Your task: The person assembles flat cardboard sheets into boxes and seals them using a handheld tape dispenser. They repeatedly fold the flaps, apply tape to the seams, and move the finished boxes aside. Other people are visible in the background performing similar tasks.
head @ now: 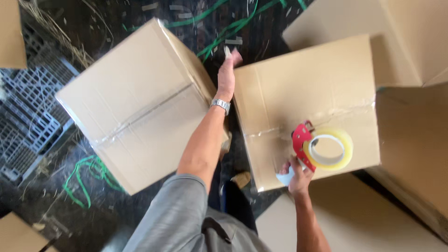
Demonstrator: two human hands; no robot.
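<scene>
Tape dispenser: the red hand-held tape dispenser [303, 142] with its clear roll of packing tape [329, 148] sits over the near right part of the taped brown cardboard box [303, 93] in front of you.
Right hand: your right hand [298, 176] is closed around the dispenser's handle, low against the box's near edge.
Left hand: your left hand [228, 70] is flat and open, fingers together, pressed in the gap between the two closed boxes; a silver metal wristwatch [220, 105] is on that wrist.
Closed boxes: two. The second, a large brown cardboard box with a tape seam across its top [135, 102], stands tilted to your left, just beside the first.
Contents: you cannot tell; both are sealed shut.
Other cardboard: more brown cartons [410, 42] crowd the right side and the corners; their count is unclear.
Floor: loose green plastic strapping [86, 172] lies on the dark floor near a grey plastic pallet [28, 121].
</scene>
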